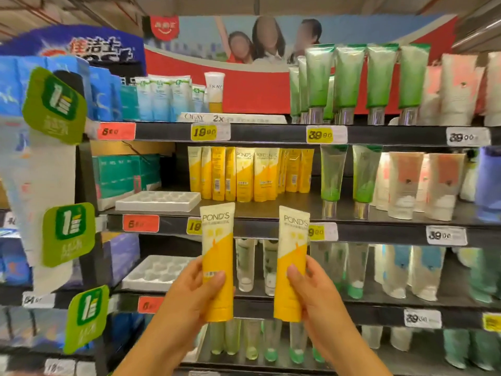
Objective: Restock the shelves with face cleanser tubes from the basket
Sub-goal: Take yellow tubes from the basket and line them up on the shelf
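My left hand (189, 294) grips a yellow-and-white Pond's cleanser tube (217, 248) upright, cap end down. My right hand (311, 291) holds a second identical Pond's tube (291, 251) the same way. Both tubes are raised in front of the edge of the second shelf (271, 229). On that shelf, behind and above them, stands a row of the same yellow Pond's tubes (250, 173). The basket is out of view.
An empty white plastic tray (158, 200) lies left of the yellow row, another tray (151, 272) one shelf lower. Green tubes (347, 82) and pink-white tubes (417, 183) fill the right. Green promo tags (69, 234) stick out at the left.
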### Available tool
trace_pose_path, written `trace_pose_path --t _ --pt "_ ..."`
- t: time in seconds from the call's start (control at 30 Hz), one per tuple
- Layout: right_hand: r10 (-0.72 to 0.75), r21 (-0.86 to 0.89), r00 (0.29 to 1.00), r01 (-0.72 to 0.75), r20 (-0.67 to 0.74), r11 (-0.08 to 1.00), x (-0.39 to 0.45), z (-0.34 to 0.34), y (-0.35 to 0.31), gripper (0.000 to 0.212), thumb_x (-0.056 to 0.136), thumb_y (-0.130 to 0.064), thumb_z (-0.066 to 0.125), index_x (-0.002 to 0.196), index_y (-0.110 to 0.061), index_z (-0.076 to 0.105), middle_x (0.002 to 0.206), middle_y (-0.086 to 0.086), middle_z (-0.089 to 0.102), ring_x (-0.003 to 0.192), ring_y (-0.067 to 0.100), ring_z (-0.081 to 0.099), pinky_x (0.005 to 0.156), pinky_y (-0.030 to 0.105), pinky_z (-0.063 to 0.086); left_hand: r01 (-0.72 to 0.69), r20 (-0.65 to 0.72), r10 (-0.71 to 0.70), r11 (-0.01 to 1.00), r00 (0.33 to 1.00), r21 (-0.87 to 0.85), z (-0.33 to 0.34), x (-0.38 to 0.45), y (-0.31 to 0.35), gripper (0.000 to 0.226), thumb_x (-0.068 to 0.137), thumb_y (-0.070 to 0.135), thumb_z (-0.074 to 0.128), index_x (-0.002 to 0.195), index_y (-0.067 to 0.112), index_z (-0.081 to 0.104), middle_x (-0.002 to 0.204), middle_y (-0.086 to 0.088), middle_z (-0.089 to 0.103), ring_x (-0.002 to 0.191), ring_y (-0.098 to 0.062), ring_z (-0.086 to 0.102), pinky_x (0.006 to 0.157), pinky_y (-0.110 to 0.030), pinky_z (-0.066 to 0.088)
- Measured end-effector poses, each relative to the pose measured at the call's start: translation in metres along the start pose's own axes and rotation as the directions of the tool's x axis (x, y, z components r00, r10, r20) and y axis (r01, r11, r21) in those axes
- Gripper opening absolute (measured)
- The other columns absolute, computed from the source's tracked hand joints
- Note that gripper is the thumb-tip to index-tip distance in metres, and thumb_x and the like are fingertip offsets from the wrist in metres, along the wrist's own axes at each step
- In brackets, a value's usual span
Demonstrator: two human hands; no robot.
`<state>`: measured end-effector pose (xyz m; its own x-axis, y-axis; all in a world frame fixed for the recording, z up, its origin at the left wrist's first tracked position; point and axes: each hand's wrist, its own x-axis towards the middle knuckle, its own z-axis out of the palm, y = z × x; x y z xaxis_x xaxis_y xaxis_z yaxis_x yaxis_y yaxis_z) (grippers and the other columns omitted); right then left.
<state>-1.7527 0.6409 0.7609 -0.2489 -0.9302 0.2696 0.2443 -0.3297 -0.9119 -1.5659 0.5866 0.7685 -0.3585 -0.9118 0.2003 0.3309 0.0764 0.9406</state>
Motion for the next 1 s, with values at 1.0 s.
trace_pose_path --t 1.0 --pt "-0.042 -0.472 0.997 0.066 0.062 0.879 0.255 0.041 -0.037 0.059 0.081 -0.026 0.068 0.132 -0.028 0.036 0.113 -0.009 0.051 0.103 0.012 0.049 0.086 0.031 0.045 -0.097 -0.09 0.131 0.946 0.987 0.31 -0.031 0.257 0.043 0.044 0.087 0.009 0.06 0.124 0.026 0.047 0.115 -0.006 0.067 0.108 -0.025 0.062 0.099 -0.051 0.045"
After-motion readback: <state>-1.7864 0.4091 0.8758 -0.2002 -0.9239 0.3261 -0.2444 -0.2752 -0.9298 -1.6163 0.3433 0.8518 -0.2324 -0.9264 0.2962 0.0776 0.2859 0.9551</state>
